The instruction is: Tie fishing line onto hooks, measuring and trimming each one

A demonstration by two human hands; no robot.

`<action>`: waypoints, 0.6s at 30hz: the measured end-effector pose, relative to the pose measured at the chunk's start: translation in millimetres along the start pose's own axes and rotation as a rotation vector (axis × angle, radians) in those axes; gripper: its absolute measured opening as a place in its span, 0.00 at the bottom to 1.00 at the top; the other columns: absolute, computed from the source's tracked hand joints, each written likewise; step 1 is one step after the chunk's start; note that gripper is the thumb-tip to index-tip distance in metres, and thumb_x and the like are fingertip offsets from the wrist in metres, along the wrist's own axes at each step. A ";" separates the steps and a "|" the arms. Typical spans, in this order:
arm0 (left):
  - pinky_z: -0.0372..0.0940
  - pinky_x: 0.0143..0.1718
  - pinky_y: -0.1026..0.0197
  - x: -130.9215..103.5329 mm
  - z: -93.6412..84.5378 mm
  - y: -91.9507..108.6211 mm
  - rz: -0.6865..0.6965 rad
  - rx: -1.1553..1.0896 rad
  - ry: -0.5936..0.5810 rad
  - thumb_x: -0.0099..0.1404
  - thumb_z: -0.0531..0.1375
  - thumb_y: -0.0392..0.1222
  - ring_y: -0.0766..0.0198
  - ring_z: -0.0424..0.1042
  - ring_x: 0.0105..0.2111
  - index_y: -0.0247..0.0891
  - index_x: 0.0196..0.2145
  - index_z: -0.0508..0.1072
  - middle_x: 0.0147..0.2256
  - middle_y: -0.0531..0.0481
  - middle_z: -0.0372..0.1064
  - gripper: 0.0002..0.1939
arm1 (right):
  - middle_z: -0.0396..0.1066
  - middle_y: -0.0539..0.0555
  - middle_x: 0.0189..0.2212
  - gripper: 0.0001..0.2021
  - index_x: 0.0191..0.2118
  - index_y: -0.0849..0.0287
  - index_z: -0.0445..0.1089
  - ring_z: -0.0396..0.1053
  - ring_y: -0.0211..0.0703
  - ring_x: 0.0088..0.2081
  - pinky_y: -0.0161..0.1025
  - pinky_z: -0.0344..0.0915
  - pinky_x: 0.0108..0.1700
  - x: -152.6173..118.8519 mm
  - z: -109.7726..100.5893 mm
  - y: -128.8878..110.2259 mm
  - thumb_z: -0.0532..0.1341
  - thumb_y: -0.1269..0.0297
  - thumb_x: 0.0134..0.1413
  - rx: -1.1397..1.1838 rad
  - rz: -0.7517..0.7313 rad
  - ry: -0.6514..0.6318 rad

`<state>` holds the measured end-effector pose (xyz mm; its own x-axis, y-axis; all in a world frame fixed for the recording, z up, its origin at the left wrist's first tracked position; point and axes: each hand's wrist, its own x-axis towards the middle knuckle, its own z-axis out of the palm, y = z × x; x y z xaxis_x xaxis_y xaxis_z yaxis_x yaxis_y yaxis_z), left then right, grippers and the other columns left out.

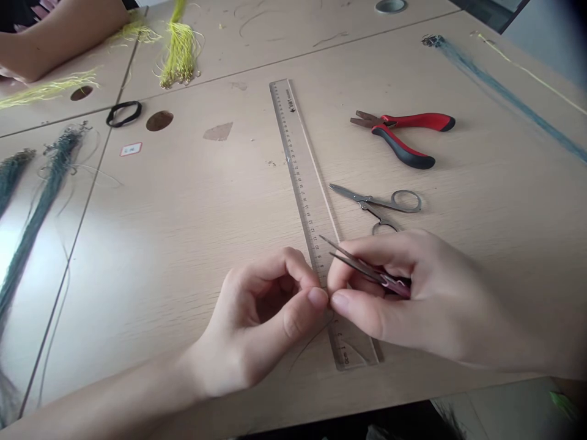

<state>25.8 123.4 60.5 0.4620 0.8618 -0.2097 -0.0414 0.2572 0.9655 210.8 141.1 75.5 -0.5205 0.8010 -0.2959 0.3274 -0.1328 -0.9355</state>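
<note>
My left hand (270,318) pinches thumb to forefinger over the lower part of a clear ruler (305,183). Fingertip to fingertip with it, my right hand (408,293) is closed in a pinch too. A pair of tweezers (367,269) is tucked in the right hand, its points sticking out toward the upper left. A thin dark thread (312,336) trails down from between the fingertips. Whatever small piece sits at the pinch is hidden by the thumbs. Small metal scissors (367,200) lie just beyond my right hand, slightly spread.
Red-and-black pliers (403,134) lie past the scissors. Teal thread bundles (50,177) are at left, another teal strand bundle (499,85) at upper right. Yellow threads (178,55), a black band (123,113) and a tape roll (389,6) lie farther off. Another person's arm (68,36) rests at upper left.
</note>
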 end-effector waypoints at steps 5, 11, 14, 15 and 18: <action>0.51 0.20 0.68 1.8 -0.6 -0.5 0.033 0.042 0.015 0.64 0.58 0.40 0.73 0.55 0.21 0.35 0.25 0.66 0.21 0.55 0.58 0.11 | 0.53 0.43 0.17 0.08 0.23 0.57 0.62 0.52 0.29 0.18 0.27 0.48 0.16 -0.9 1.2 5.0 0.61 0.69 0.49 -0.123 -0.130 0.037; 0.51 0.21 0.67 1.7 -0.7 -2.0 0.066 0.037 0.014 0.63 0.58 0.40 0.71 0.55 0.20 0.37 0.23 0.63 0.20 0.56 0.58 0.13 | 0.53 0.42 0.18 0.05 0.26 0.59 0.65 0.51 0.27 0.18 0.25 0.51 0.19 -3.0 -6.1 -4.2 0.62 0.73 0.48 -0.222 -0.144 -0.050; 0.51 0.21 0.68 1.6 -0.7 -1.1 0.062 0.052 0.013 0.64 0.57 0.39 0.71 0.55 0.21 0.37 0.23 0.62 0.20 0.56 0.57 0.12 | 0.54 0.41 0.18 0.04 0.27 0.59 0.65 0.52 0.27 0.18 0.25 0.52 0.19 -2.2 -9.1 -6.6 0.61 0.72 0.49 -0.237 -0.140 -0.101; 0.51 0.21 0.68 1.6 -0.7 -0.8 0.062 0.059 0.012 0.64 0.57 0.38 0.71 0.55 0.21 0.37 0.23 0.62 0.20 0.56 0.57 0.12 | 0.53 0.41 0.17 0.04 0.27 0.58 0.65 0.52 0.27 0.18 0.25 0.52 0.19 -1.9 -9.4 -7.0 0.61 0.72 0.49 -0.241 -0.134 -0.097; 0.51 0.20 0.68 1.2 -1.2 -0.5 0.062 0.077 0.014 0.63 0.57 0.38 0.71 0.55 0.21 0.37 0.23 0.62 0.20 0.56 0.57 0.12 | 0.52 0.41 0.17 0.05 0.26 0.58 0.64 0.51 0.28 0.18 0.26 0.52 0.19 -1.7 -8.3 -7.6 0.61 0.73 0.47 -0.248 -0.105 -0.078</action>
<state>25.3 124.8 59.6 0.4485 0.8810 -0.1507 -0.0010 0.1691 0.9856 215.8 145.6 84.7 -0.6177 0.7543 -0.2222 0.4464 0.1037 -0.8888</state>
